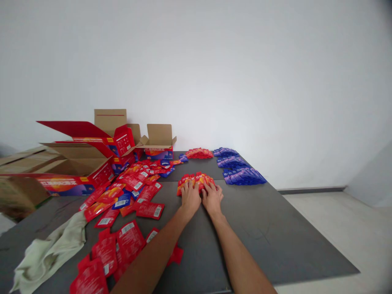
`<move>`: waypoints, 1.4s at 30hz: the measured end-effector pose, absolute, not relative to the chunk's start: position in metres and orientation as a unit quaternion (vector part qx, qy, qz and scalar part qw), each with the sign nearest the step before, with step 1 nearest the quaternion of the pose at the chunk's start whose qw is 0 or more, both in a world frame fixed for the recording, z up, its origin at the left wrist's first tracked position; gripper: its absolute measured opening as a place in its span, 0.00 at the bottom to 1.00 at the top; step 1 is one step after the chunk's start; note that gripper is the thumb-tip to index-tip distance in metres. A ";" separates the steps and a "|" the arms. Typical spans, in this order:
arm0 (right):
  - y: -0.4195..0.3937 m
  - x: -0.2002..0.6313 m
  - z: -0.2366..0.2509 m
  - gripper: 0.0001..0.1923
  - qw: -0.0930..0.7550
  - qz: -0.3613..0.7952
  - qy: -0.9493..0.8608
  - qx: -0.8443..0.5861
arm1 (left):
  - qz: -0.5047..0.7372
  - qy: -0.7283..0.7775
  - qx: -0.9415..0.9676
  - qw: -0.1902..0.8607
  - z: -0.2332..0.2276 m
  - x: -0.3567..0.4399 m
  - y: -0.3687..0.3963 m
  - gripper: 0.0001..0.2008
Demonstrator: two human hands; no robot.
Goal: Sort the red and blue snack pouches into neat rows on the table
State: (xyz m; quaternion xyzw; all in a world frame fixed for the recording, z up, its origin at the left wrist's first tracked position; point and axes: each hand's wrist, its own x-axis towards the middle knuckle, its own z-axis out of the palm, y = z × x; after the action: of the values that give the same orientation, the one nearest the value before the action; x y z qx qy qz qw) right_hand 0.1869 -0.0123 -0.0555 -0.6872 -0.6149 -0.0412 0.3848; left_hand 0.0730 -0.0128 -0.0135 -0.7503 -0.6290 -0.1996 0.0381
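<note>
A fanned row of overlapping red packets (pixel 200 178) lies on the dark grey table (pixel 254 228) in front of me. My left hand (pixel 190 195) rests on the left and middle part of this row, fingers apart and bent over the packets. Close beside it, my right hand (pixel 212 197) touches the near right side of the row, its fingers also spread. Neither hand lifts a packet; the fingertips partly cover the row. Farther back lies another fanned row of red packets (pixel 199 153). On the right are several fanned rows of blue packets (pixel 244 176).
Loose red packets (pixel 150 210) with a few blue ones (pixel 123 200) are heaped on the left. Behind them stand open red cartons (pixel 124 141) and a smaller open carton (pixel 159 152). A pale cloth (pixel 55 249) lies at the near left. A white wall (pixel 245 81) rises behind the table.
</note>
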 end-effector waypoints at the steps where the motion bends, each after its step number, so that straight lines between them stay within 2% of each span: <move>1: -0.013 0.185 -0.055 0.15 0.386 -0.044 -0.617 -0.684 | -0.199 -0.634 -0.746 0.044 -0.012 0.069 -0.016 0.22; 8: -0.024 0.166 -0.047 0.14 0.396 -0.059 -0.653 -0.642 | -0.177 -0.719 -0.667 0.083 -0.015 0.029 -0.044 0.24; 14: -0.040 0.147 -0.039 0.13 0.395 -0.047 -0.700 -0.593 | -0.145 -0.781 -0.606 0.047 -0.028 0.010 -0.059 0.25; 23: -0.050 0.141 -0.036 0.14 0.377 -0.017 -0.735 -0.564 | -0.181 -0.730 -0.658 0.025 -0.021 0.018 -0.066 0.16; 27: -0.048 0.141 -0.036 0.14 0.379 -0.009 -0.733 -0.565 | -0.191 -0.756 -0.623 0.064 -0.018 0.009 -0.058 0.17; 30: -0.046 0.140 -0.036 0.14 0.380 -0.004 -0.735 -0.562 | -0.178 -0.785 -0.592 0.051 -0.024 0.001 -0.051 0.20; 36: -0.042 0.139 -0.036 0.14 0.387 0.009 -0.735 -0.556 | -0.177 -0.763 -0.621 0.031 -0.032 0.003 -0.046 0.15; 42: -0.042 0.139 -0.036 0.15 0.390 0.017 -0.743 -0.544 | -0.216 -0.747 -0.628 0.029 -0.015 0.003 -0.050 0.14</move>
State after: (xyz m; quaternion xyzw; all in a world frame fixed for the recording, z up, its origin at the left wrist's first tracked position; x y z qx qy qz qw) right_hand 0.1394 -0.0423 -0.0358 -0.5442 -0.7425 0.0171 0.3901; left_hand 0.0025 -0.0496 -0.0145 -0.6284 -0.7468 -0.2159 0.0292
